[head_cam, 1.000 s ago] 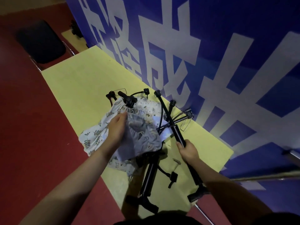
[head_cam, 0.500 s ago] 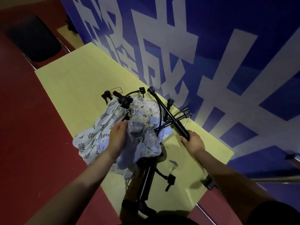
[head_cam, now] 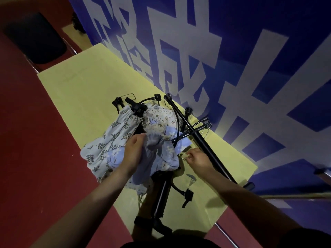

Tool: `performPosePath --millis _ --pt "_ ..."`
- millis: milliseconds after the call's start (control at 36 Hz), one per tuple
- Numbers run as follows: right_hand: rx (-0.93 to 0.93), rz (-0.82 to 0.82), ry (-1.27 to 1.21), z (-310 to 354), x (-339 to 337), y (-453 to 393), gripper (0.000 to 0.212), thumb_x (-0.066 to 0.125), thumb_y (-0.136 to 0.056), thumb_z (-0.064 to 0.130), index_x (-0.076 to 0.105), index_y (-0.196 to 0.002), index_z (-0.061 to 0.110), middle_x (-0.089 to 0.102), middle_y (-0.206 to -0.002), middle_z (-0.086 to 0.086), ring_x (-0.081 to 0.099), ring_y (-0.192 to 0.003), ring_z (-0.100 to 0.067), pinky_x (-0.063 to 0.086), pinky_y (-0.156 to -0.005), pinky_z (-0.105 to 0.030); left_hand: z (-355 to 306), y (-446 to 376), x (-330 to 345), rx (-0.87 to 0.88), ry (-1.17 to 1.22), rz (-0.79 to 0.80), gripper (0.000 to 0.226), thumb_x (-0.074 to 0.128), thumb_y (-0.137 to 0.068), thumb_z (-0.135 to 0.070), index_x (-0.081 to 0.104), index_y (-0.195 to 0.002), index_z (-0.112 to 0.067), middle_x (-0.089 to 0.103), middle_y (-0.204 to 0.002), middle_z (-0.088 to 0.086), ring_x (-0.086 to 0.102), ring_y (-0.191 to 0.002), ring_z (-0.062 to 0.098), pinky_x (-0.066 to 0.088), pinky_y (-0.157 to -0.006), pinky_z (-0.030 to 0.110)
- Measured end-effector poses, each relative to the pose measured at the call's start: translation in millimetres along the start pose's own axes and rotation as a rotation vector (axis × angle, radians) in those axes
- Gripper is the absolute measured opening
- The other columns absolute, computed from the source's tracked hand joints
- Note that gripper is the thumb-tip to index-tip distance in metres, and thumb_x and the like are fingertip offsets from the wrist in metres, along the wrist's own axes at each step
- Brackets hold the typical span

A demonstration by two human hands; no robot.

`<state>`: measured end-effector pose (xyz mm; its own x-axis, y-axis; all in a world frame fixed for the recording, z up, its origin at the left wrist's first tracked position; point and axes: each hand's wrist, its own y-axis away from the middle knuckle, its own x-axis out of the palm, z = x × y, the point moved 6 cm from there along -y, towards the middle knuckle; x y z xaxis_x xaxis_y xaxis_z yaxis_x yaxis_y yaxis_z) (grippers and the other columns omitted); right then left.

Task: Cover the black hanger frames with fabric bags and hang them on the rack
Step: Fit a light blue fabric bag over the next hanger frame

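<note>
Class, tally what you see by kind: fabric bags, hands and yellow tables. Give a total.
Fabric bags: 3 (leaf-print bag, animal-print bag, blue floral bag)
Hands: 2 (left hand, right hand)
Yellow table: 1
Total: 6

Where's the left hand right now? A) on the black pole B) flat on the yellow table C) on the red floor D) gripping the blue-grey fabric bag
D: the left hand has its fingers dug into the bunched fabric bag on the pile, while the black pole lies off to the right of it.
</note>
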<state>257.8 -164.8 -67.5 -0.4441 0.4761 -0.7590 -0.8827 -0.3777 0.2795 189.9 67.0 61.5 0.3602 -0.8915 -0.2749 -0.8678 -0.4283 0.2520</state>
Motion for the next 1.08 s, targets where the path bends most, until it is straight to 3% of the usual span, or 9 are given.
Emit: performPosePath --millis 139,250,389,583,722,833,889,972,1083 --pt "0.065 0.000 -0.028 4 26 -11 0.027 0.064 -0.088 0.015 0.064 -0.111 0.000 0.059 -0.111 -0.019 0.058 -0.101 -0.037 0.038 -0.076 -0.030 7 5 -14 -0.060 -0.033 -0.025 0.032 0.056 -0.097 -0.031 0.065 -0.096 -0.001 0.066 -0.090 0.014 0.063 -0.081 0.023 0.050 -0.071 0.033" --pt "0.102 -0.013 0.010 -1 44 -19 0.026 0.068 -0.082 0.007 0.065 -0.105 -0.005 0.058 -0.109 -0.027 0.059 -0.095 -0.043 0.045 -0.076 -0.039 15 8 -24 -0.144 -0.082 -0.014 0.035 0.057 -0.096 -0.030 0.054 -0.064 -0.016 0.054 -0.055 -0.003 0.052 -0.058 0.018 0.041 -0.059 0.029" --pt "0.023 0.052 0.214 13 45 -25 0.004 0.053 -0.091 0.010 0.056 -0.089 0.010 0.059 -0.108 -0.019 0.053 -0.094 -0.033 0.029 -0.068 -0.032 22 16 -33 -0.182 -0.108 0.015 0.047 0.054 -0.096 -0.040 0.062 -0.087 0.006 0.060 -0.085 0.034 0.061 -0.076 0.041 0.048 -0.074 0.050" --pt "0.038 0.179 0.489 12 53 -32 0.021 0.044 -0.097 0.011 0.058 -0.112 0.009 0.059 -0.116 -0.009 0.060 -0.104 -0.027 0.039 -0.069 -0.030 27 18 -35 -0.188 -0.075 -0.006 0.034 0.051 -0.098 -0.033 0.069 -0.099 -0.004 0.070 -0.097 0.016 0.066 -0.091 0.028 0.050 -0.081 0.040" --pt "0.123 0.171 0.203 -4 43 -34 0.023 0.046 -0.099 0.014 0.060 -0.110 0.000 0.064 -0.114 -0.016 0.060 -0.105 -0.031 0.039 -0.073 -0.029 25 12 -26 -0.207 -0.036 -0.019 0.021 0.054 -0.097 -0.026 0.071 -0.086 -0.021 0.070 -0.097 0.002 0.065 -0.094 0.022 0.050 -0.088 0.039" --pt "0.294 0.085 -0.066 -27 34 -23 0.029 0.051 -0.097 0.013 0.061 -0.120 0.000 0.064 -0.120 -0.018 0.060 -0.109 -0.033 0.043 -0.082 -0.029 20 15 -18 -0.166 -0.069 -0.001 0.027 0.049 -0.099 -0.024 0.071 -0.086 -0.019 0.070 -0.085 -0.004 0.064 -0.081 0.010 0.049 -0.072 0.024" --pt "0.404 0.082 -0.326 -33 37 -15 0.039 0.055 -0.095 0.011 0.053 -0.134 0.004 0.067 -0.107 -0.017 0.065 -0.088 -0.032 0.046 -0.071 -0.030 21 17 -15 -0.155 -0.078 0.015 0.033 0.048 -0.100 -0.027 0.072 -0.089 -0.007 0.070 -0.085 0.005 0.063 -0.080 0.016 0.046 -0.069 0.026" --pt "0.533 0.040 -0.656 -32 35 -4 0.043 0.048 -0.096 0.002 0.047 -0.138 0.006 0.055 -0.069 -0.008 0.051 -0.047 -0.015 0.038 -0.046 -0.023 18 25 -7 -0.132 -0.064 0.045 0.038 0.047 -0.100 -0.032 0.061 -0.079 -0.004 0.056 -0.074 0.017 0.053 -0.070 0.022 0.039 -0.065 0.031" --pt "0.482 -0.130 -0.724 -5 5 9 0.030 0.043 -0.096 0.006 0.070 -0.108 0.008 0.055 -0.064 0.000 0.047 -0.051 -0.016 0.034 -0.045 -0.022 13 33 -2 -0.064 -0.035 0.026 0.044 0.050 -0.099 -0.027 0.046 -0.060 -0.007 0.038 -0.054 0.015 0.039 -0.052 0.021 0.033 -0.056 0.031"
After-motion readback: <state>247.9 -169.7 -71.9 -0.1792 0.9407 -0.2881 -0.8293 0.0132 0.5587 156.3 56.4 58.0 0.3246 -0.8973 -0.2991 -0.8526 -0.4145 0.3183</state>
